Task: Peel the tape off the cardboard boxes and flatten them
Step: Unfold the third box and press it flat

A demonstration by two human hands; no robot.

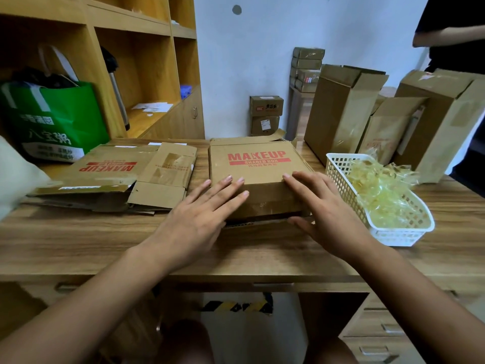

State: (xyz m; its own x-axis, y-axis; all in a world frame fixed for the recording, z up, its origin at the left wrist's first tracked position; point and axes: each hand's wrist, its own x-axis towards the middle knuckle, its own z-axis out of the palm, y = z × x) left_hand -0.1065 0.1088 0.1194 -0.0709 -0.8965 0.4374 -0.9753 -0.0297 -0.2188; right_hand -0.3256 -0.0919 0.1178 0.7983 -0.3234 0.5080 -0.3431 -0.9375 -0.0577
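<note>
Wooden desk [78,240] | white wall [262,35], shelves [147,61] left | left hand [194,219], right hand [328,214] — fingers straight — resting on cardboard box [257,166]

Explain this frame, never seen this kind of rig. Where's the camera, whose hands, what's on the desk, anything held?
There is no robot here: one camera sits on a person's head and looks forward and down, so the two bare arms coming in from the bottom are the wearer's own. The left hand and right hand lie with straight fingers on the near edge of a brown box printed MAKEUP, on a wooden desk; nothing is gripped. Left of it lies a pile of flattened boxes. Right of it stands a white basket of crumpled peeled tape, with opened upright boxes behind. A green bag stands far left; a second person stands at the top right.
</note>
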